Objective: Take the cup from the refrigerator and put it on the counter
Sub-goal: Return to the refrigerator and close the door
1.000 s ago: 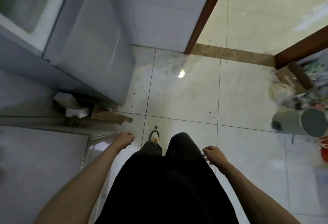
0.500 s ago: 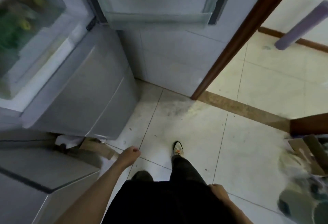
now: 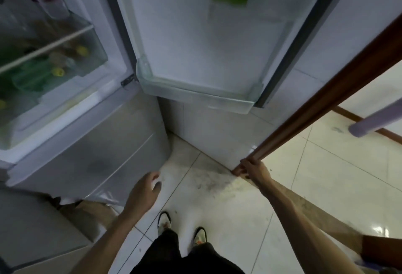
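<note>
The refrigerator (image 3: pixel 91 143) stands open at the left, its lit shelves showing blurred green and yellow food behind a glass drawer (image 3: pixel 54 67). Its open door (image 3: pixel 195 41) swings out ahead of me, with a clear bottom rack. I cannot make out a cup among the blurred items. My left hand (image 3: pixel 144 191) hangs with fingers apart in front of the lower freezer drawers, holding nothing. My right hand (image 3: pixel 253 170) is out to the right, in front of the base of the brown door frame, and looks empty.
A brown wooden door frame (image 3: pixel 326 104) slants across the right, with a tiled room beyond. A grey counter or cabinet (image 3: pixel 32 226) sits at lower left. A pale cylindrical pole end (image 3: pixel 369 121) shows at far right. My feet stand on white floor tiles (image 3: pixel 217 208).
My view has lifted from the floor toward the open refrigerator. Both hands have risen and moved forward; the right one now reaches out by the door frame.
</note>
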Demonstrator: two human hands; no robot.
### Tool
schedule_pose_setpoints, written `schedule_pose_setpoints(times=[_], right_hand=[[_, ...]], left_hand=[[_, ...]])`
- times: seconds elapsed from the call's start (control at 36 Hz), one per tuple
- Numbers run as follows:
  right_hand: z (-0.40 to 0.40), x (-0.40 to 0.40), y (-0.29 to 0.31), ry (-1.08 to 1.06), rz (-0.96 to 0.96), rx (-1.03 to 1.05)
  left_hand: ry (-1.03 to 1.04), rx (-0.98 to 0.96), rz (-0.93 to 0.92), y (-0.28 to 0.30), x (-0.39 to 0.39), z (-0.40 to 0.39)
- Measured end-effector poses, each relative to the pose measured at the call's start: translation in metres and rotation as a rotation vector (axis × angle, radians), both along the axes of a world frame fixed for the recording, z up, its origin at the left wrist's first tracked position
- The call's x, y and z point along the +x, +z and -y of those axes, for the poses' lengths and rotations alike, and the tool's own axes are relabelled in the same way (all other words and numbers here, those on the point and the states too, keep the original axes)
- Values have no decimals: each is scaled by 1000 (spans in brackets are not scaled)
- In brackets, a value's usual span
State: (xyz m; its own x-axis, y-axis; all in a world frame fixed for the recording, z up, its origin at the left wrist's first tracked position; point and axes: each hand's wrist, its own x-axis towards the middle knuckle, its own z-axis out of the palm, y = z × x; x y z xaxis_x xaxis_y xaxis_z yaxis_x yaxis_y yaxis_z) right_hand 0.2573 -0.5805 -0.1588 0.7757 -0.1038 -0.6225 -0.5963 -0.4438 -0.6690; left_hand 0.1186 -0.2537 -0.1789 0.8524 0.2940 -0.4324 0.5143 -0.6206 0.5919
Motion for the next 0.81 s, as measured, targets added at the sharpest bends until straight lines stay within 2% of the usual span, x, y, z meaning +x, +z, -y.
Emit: schedule_pose_setpoints(times=[0.11,0.17,0.22,0.33,0.39,0.56,0.61,0.69,0.81], right_hand=[[-14,37,45,46,158,12],[-18,48,68,59,237,10],[-20,59,89,59,329,8],[-19,75,137,72,494,-21],[-13,83,161,43,586,-50],[4,103,232,-256,910,-11],[10,107,258,-289,995,42],[14,110,295,-276,1056,246],[8,95,335,-172,1162,415]], left_hand=[[-253,206,612,67,123,48],[-386,292,790,96,170,67],[-464,370,790,117,204,82],[-545,504,513,112,228,97],[-520,595,485,103,224,100],[-430,614,437,111,207,103],[-513,662,514,114,195,93],[-610,840,806,109,172,74],[-599,927,920,105,145,47]])
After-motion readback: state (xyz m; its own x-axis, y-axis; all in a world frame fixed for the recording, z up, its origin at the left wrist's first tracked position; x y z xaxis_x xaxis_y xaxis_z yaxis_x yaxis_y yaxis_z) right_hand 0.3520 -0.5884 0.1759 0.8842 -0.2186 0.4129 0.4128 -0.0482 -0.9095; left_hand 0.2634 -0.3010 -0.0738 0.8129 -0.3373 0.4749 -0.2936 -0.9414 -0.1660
